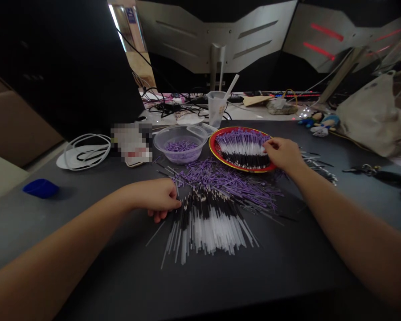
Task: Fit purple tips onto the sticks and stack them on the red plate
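Note:
My left hand [163, 199] is closed in a pinch at the left edge of a fanned pile of thin sticks [212, 227], with clear white shafts and black ends with pale tips. What sits between its fingertips is too small to make out. My right hand [282, 154] is also pinched, at the right rim of a red round plate [214, 149] with a yellow edge. A row of similar sticks [243, 149], purple at the far end and black at the near end, lies across this plate. Whatever those fingers grip is hidden. Between the hands spreads a heap of loose purple pieces [217, 176].
A clear plastic bowl [157, 141] holds more purple pieces. Behind it stands a plastic cup [215, 109] with a straw. A blue object [40, 188], a coiled white cable [83, 154] and a phone-like item [133, 147] lie left. Small dolls [324, 122] and pliers-like tool [381, 173] lie right.

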`<state>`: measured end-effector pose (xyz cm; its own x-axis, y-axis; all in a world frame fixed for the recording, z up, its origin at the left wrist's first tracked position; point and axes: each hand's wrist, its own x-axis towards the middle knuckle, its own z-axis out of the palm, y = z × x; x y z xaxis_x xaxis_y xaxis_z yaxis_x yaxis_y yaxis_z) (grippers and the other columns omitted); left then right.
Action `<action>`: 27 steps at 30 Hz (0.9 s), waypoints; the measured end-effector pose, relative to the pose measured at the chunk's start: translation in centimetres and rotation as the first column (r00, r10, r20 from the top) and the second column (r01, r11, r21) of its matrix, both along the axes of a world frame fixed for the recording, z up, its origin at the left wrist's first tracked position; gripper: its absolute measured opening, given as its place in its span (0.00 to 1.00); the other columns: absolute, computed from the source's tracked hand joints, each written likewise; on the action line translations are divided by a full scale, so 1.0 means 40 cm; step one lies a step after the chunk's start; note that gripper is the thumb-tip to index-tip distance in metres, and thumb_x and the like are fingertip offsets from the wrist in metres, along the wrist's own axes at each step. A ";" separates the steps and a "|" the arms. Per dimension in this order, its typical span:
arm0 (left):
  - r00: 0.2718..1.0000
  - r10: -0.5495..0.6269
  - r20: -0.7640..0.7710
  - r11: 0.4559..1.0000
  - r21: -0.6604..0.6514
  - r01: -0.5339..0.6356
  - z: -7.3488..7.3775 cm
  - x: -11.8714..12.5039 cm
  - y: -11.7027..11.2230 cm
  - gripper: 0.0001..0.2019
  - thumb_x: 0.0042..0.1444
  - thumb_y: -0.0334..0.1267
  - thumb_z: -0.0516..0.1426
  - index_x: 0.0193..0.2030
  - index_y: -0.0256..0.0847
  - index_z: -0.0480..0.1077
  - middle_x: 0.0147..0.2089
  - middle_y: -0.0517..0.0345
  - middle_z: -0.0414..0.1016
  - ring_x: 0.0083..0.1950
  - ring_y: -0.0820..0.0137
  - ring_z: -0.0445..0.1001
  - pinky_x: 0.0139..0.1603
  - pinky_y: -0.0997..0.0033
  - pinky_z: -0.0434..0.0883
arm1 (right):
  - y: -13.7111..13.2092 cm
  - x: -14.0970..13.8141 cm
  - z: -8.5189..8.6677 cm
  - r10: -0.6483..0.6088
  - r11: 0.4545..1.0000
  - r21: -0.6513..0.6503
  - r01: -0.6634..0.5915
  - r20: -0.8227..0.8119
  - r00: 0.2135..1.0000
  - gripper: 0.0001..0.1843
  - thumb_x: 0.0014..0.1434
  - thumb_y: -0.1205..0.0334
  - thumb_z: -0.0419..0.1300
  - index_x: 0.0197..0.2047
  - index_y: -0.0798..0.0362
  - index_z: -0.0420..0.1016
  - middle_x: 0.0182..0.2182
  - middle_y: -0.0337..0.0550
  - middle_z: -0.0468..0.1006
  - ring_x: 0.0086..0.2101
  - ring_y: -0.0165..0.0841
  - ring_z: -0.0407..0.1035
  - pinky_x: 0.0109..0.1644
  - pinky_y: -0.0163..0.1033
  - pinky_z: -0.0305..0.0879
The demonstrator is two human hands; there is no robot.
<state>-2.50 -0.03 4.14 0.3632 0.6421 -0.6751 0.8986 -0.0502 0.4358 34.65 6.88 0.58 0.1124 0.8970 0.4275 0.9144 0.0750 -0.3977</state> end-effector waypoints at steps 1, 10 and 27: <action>1.000 -0.001 0.002 1.000 0.009 0.001 0.002 0.001 -0.003 0.13 0.48 0.43 0.55 0.18 0.39 0.66 0.19 0.52 0.74 0.19 0.67 0.73 0.16 0.75 0.64 | -0.003 -0.004 0.005 0.003 1.000 0.006 -0.003 0.025 1.000 0.12 0.56 0.60 0.54 0.35 0.53 0.78 0.31 0.48 0.80 0.33 0.39 0.72 0.39 0.40 0.62; 1.000 0.026 0.007 0.987 0.159 -0.027 0.002 0.028 -0.045 0.08 0.42 0.38 0.54 0.16 0.39 0.67 0.18 0.54 0.73 0.16 0.68 0.71 0.16 0.76 0.58 | -0.178 -0.150 0.132 0.504 0.768 -0.479 -0.426 0.042 0.863 0.14 0.56 0.54 0.56 0.24 0.52 0.72 0.21 0.40 0.73 0.23 0.31 0.66 0.26 0.35 0.55; 0.959 0.216 0.181 0.973 0.037 -0.227 -0.031 0.046 -0.030 0.08 0.56 0.43 0.50 0.33 0.41 0.61 0.20 0.60 0.72 0.17 0.70 0.72 0.15 0.78 0.64 | -0.293 -0.197 0.121 0.733 0.373 -0.842 -0.389 0.011 0.680 0.06 0.47 0.64 0.57 0.21 0.50 0.72 0.18 0.36 0.72 0.18 0.29 0.62 0.18 0.34 0.45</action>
<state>-0.67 -1.24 2.90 0.3166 0.7555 -0.5735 0.8000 0.1122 0.5894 26.77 -4.82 5.41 -0.5386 0.6601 -0.5236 0.8396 0.4725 -0.2680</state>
